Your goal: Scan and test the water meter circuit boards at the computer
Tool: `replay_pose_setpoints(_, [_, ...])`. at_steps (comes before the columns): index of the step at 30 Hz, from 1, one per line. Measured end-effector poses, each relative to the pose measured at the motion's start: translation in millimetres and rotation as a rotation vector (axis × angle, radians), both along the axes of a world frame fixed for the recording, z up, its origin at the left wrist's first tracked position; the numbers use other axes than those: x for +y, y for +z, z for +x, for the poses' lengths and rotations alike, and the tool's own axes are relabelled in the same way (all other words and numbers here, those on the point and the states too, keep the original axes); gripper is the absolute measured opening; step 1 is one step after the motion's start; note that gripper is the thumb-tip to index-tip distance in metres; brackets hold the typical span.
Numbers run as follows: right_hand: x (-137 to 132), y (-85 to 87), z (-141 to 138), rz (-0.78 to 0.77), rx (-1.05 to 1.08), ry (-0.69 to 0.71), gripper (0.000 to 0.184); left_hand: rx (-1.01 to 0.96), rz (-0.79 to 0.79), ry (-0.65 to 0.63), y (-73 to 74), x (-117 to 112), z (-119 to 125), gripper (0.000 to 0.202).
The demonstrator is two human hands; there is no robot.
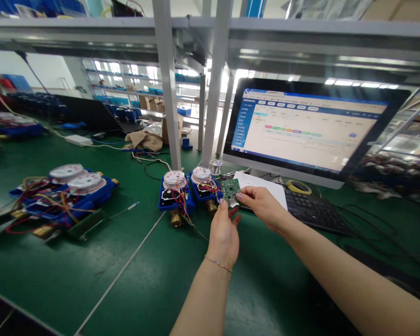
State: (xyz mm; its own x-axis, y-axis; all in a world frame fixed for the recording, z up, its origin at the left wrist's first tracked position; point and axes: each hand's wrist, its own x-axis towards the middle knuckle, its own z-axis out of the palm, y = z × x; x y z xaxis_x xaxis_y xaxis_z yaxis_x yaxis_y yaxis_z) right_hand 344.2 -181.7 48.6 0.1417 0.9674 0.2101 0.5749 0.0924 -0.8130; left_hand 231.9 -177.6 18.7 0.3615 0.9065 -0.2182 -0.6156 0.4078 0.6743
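A small green circuit board (230, 189) is held up between both hands, above the green bench. My left hand (224, 231) grips its lower left edge with thumb and fingers. On its right edge, my right hand (261, 203) pinches the board. Just behind and left of it lies a blue water meter (205, 186) with a white round dial, loose coloured wires and a brass fitting. Beside that one sits a second blue water meter (175, 191), also with wires and a brass end. Where the wires end near the board is too small to tell.
A monitor (308, 128) stands at the back right, with a black keyboard (315, 212), white paper (266, 186) and yellow tape roll (298, 187) below. More wired meters (73, 186) lie at left. A solder spool (215, 166) sits by the metal posts (170, 93).
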Motion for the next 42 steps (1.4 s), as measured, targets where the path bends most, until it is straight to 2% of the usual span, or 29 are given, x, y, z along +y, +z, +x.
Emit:
replay_pose_setpoints(3, [16.8,15.8,10.1,-0.045,0.111,0.095,0.038,0.181,0.086,-0.107,11.0,6.5,-19.6,0.023])
replay_pose_setpoints(5, [28.8,30.9,19.3,-0.09,0.132,0.196,0.039,0.364,0.244,-0.074,23.8,19.3,-39.8,0.026])
replay_pose_setpoints(6, [34.7,38.8,23.7,-0.125,0.126,0.261,0.038,0.502,0.381,0.027,30.4,27.8,-49.4,0.032])
replay_pose_setpoints(8, [45.9,52.5,30.2,-0.214,0.101,0.412,0.036,0.838,0.788,0.266,39.9,46.5,-63.1,0.054])
replay_pose_setpoints(9, [51.2,57.4,31.9,-0.263,0.089,0.49,0.036,0.959,0.974,0.325,41.7,55.4,-66.5,0.066])
replay_pose_setpoints(10, [56.3,60.5,32.3,-0.308,0.081,0.56,0.037,1.031,1.122,0.322,41.1,63.4,-67.7,0.073])
replay_pose_setpoints(12, [66.1,60.2,30.1,-0.383,0.08,0.667,0.04,1.044,1.263,0.192,33.7,75.0,-66.0,0.071])
replay_pose_setpoints(13, [70.6,56.9,27.8,-0.412,0.084,0.701,0.042,1.035,1.289,0.139,28.0,78.5,-64.4,0.064])
replay_pose_setpoints(15, [78.8,45.5,22.3,-0.446,0.102,0.729,0.048,1.023,1.291,0.126,16.3,81.2,-62.2,0.05])
replay_pose_setpoints(17, [84.9,31.9,16.9,-0.424,0.137,0.684,0.053,1.025,1.27,0.198,7.5,80.6,-62.4,0.047])
replay_pose_setpoints(19, [87.4,21.2,13.5,-0.355,0.191,0.58,0.056,1.031,1.251,0.245,2.8,79.2,-63.7,0.047])
replay_pose_setpoints(21, [85.3,16.9,13.5,-0.185,0.21,0.387,0.052,1.042,1.222,0.234,0.9,78.5,-64.7,0.046])
replay_pose_setpoints(24, [72.8,20.2,19.2,0.197,0.026,-0.021,0.032,1.051,1.155,0.206,-0.1,79.3,-65.0,0.046])
replay_pose_setpoints(25, [66.8,21.9,21.6,0.259,-0.028,-0.114,0.028,1.056,1.144,0.208,-0.3,79.7,-65.1,0.045])
replay_pose_setpoints(26, [60.5,22.9,23.6,0.257,-0.052,-0.156,0.028,1.063,1.141,0.21,-0.4,80.0,-65.1,0.045])
replay_pose_setpoints(27, [54.2,22.8,25.0,0.186,-0.042,-0.148,0.032,1.071,1.146,0.213,-0.4,80.2,-65.2,0.044])
replay_pose_setpoints(30, [39.9,16.0,23.8,-0.1,0.031,-0.047,0.042,1.081,1.175,0.233,0.0,80.1,-65.1,0.043])
replay_pose_setpoints(32, [35.3,9.1,19.4,-0.215,0.043,-0.007,0.043,1.079,1.192,0.257,0.4,79.7,-64.6,0.043])
replay_pose_setpoints(36, [34.3,0.1,9.5,-0.272,0.088,0.021,0.039,1.084,1.222,0.274,0.8,78.8,-63.4,0.042])
replay_pose_setpoints(42, [35.3,-2.0,2.4,-0.297,0.163,0.006,0.026,1.098,1.22,0.247,0.3,78.3,-62.7,0.042])
